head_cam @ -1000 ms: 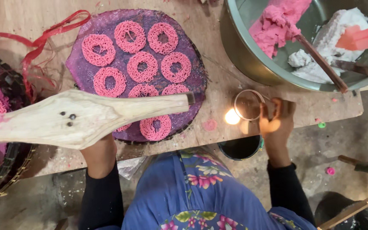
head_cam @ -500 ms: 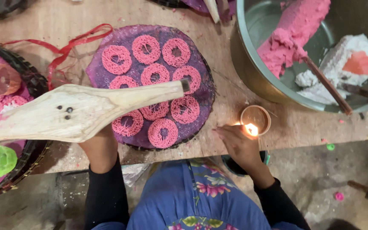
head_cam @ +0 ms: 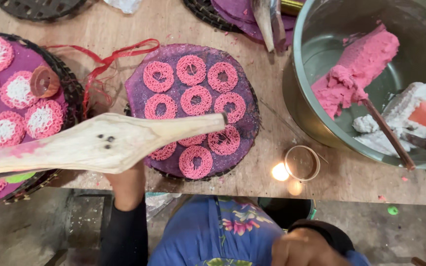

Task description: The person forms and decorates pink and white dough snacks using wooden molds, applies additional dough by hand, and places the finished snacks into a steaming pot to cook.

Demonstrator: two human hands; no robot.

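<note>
Holding wooden press [head_cam: 99, 143], bowl [head_cam: 321, 29] of pink dough [head_cam: 356, 69]

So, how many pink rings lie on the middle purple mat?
10 rings: three far, three next, three in the third row (two partly under the wooden paddle), one nearest; others may hide.

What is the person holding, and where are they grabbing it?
The left hand is under the wide middle of a big wooden paddle-shaped tool, seemingly holding it from below. The right hand is down by the lap and looks empty.
</note>
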